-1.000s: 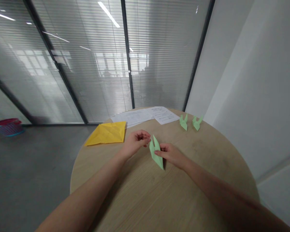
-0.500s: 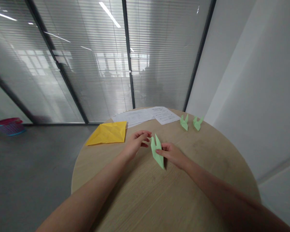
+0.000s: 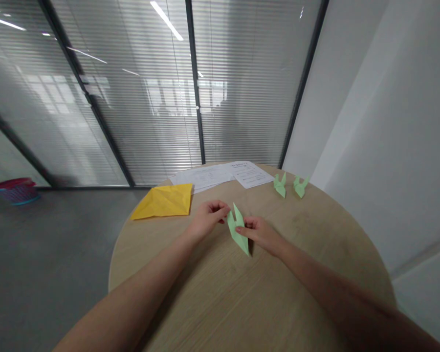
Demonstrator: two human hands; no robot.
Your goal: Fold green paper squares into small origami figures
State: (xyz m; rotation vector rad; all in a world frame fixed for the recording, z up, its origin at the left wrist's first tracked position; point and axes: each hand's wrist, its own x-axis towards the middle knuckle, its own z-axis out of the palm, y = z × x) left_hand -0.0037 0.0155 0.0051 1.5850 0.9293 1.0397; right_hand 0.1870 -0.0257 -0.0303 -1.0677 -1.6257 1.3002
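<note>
A light green folded paper [image 3: 238, 237] is held just over the table, its two narrow points up and its broad pointed end down. My right hand [image 3: 258, 233] grips its right side, thumb on the front face and fingers behind. With thumb and fingertips my left hand [image 3: 209, 216] pinches the tip of the left narrow point. Two finished-looking origami cranes in the same green, one crane [image 3: 279, 186] and another crane [image 3: 300, 187], stand farther back on the right.
The round wooden table [image 3: 205, 303] carries a yellow paper packet [image 3: 165, 201] at the left and printed sheets [image 3: 251, 173] at the back. Behind it rises a glass partition with blinds [image 3: 154, 132]; a white wall [image 3: 396, 122] is at the right. A red basket [image 3: 14, 191] sits on the floor.
My left hand has closed from loosely spread fingers into a pinch on the left point of the green paper. The left point has tilted slightly left; my right hand keeps its hold.
</note>
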